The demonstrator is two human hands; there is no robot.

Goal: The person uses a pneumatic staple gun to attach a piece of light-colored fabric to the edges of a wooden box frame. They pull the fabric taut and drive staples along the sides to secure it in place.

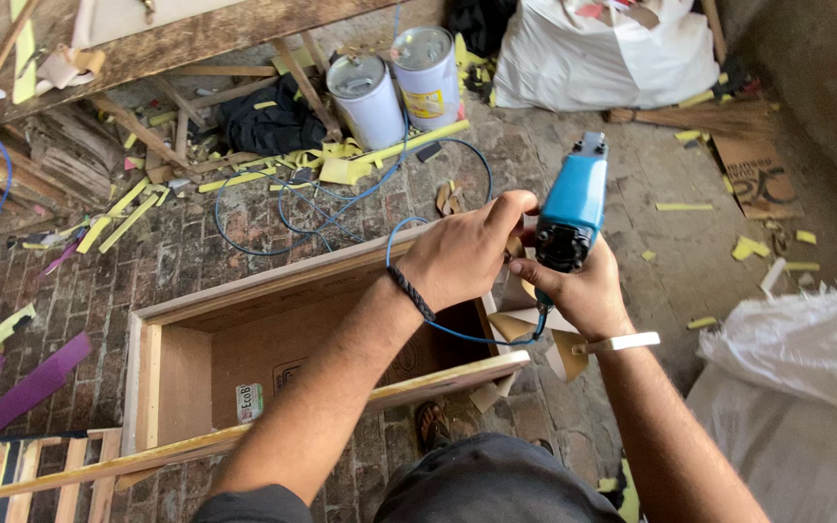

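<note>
My right hand grips a blue power tool by its body, holding it upright over the right end of an open wooden box frame. My left hand is closed on the dark front end of the same tool, fingers curled at its chuck. A blue cord runs from the tool down across my left wrist and back over the brick floor. The box frame lies on its side below my arms, its hollow inside lined with brown board.
Two metal cans stand at the back among yellow strip offcuts. White sacks lie at the top right and lower right. A slatted wooden frame is at the lower left. My sandalled foot rests beneath the box.
</note>
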